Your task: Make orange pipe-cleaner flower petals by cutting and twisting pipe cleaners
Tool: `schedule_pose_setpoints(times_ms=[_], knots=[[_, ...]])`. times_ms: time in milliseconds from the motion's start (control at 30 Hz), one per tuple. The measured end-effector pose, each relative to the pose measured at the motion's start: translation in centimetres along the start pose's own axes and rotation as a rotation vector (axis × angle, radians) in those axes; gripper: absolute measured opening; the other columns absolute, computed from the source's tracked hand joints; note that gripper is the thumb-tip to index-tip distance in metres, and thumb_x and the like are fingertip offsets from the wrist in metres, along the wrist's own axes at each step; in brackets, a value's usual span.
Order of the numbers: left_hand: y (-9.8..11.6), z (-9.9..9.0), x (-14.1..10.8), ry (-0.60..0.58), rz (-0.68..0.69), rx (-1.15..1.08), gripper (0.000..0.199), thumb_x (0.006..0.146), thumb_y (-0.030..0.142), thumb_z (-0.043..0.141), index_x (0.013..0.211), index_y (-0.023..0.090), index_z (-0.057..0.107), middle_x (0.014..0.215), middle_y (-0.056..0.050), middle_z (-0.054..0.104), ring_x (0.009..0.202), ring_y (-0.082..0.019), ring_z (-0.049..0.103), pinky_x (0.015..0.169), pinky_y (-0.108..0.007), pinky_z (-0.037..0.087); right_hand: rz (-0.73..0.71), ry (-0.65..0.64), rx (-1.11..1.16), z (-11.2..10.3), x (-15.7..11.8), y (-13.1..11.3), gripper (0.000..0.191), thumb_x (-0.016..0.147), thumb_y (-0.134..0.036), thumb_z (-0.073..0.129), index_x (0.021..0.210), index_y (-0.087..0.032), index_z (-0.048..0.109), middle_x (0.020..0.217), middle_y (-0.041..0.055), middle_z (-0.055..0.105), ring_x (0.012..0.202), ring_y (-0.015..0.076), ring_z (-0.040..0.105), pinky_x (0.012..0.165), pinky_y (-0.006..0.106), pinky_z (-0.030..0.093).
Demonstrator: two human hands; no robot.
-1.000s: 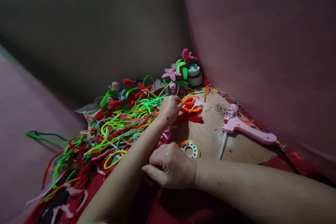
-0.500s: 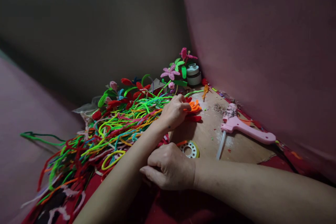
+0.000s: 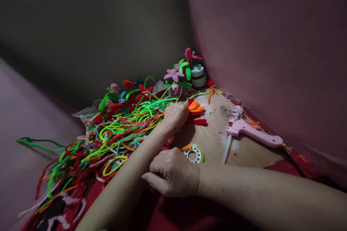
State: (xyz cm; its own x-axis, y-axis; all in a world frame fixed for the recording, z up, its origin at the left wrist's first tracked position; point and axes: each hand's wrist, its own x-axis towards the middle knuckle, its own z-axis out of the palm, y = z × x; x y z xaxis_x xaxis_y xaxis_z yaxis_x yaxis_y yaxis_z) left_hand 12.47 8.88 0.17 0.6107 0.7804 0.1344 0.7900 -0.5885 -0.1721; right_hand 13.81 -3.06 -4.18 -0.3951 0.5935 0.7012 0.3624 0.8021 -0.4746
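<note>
My left hand (image 3: 176, 116) reaches to the near end of the pile, its back toward me and its fingers curled down out of sight. Right beside its knuckles are orange pipe-cleaner petals (image 3: 195, 107) and a red petal (image 3: 199, 122) on the board. Whether the fingers grip any of these is hidden. Closer to me, my right hand (image 3: 173, 173) is closed in a loose fist with the thumb tucked against the fingers; whatever it may hold does not show. A roll of tape (image 3: 193, 154) lies just beyond it, with an orange strand at its edge.
A large heap of coloured pipe cleaners (image 3: 127, 122) spreads left. Behind it stand pipe-cleaner flowers (image 3: 173, 74) and a white-lidded jar (image 3: 198, 75). A pink glue gun (image 3: 249, 131), its glue stick pointing toward me, rests on the board (image 3: 252, 157). Pink walls (image 3: 271, 43) close in right.
My left hand has drawn slightly back and turned, so its fingertips are now hidden and the orange petals look more spread. The right hand stays closed, almost in place.
</note>
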Motion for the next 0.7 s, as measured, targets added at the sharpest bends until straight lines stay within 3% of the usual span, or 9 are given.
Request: schedule_pose_setpoints(times_ms=[233, 400, 700], knots=[[-0.9, -0.2, 1.0, 0.057, -0.116, -0.056, 0.026, 0.082, 0.028, 0.041, 0.093, 0.022, 0.065, 0.088, -0.007, 0.069, 0.081, -0.022, 0.063, 0.065, -0.028, 0.042, -0.007, 0.0, 0.016, -0.3, 0.1, -0.1, 0.033, 0.081, -0.031, 0.05, 0.051, -0.017, 0.052, 0.051, -0.0001, 0.06, 0.049, 0.0105, 0.051, 0.048, 0.023, 0.032], [-1.1, -0.1, 1.1, 0.08, -0.118, -0.093, 0.025, 0.083, 0.029, 0.043, 0.094, 0.024, 0.064, 0.088, -0.004, 0.07, 0.08, -0.018, 0.063, 0.065, -0.024, 0.041, -0.011, -0.025, -0.014, -0.4, 0.1, -0.2, 0.033, 0.081, -0.031, 0.05, 0.051, -0.017, 0.052, 0.053, 0.0004, 0.061, 0.05, 0.0109, 0.053, 0.048, 0.023, 0.031], [-0.1, 0.3, 0.0, 0.094, -0.068, -0.024, 0.026, 0.084, 0.031, 0.041, 0.09, 0.023, 0.065, 0.085, -0.005, 0.07, 0.079, -0.02, 0.063, 0.063, -0.026, 0.041, -0.015, -0.01, -0.015, -0.1, 0.1, -0.1, 0.034, 0.081, -0.032, 0.049, 0.052, -0.017, 0.053, 0.054, 0.0011, 0.062, 0.051, 0.0115, 0.053, 0.049, 0.024, 0.033]])
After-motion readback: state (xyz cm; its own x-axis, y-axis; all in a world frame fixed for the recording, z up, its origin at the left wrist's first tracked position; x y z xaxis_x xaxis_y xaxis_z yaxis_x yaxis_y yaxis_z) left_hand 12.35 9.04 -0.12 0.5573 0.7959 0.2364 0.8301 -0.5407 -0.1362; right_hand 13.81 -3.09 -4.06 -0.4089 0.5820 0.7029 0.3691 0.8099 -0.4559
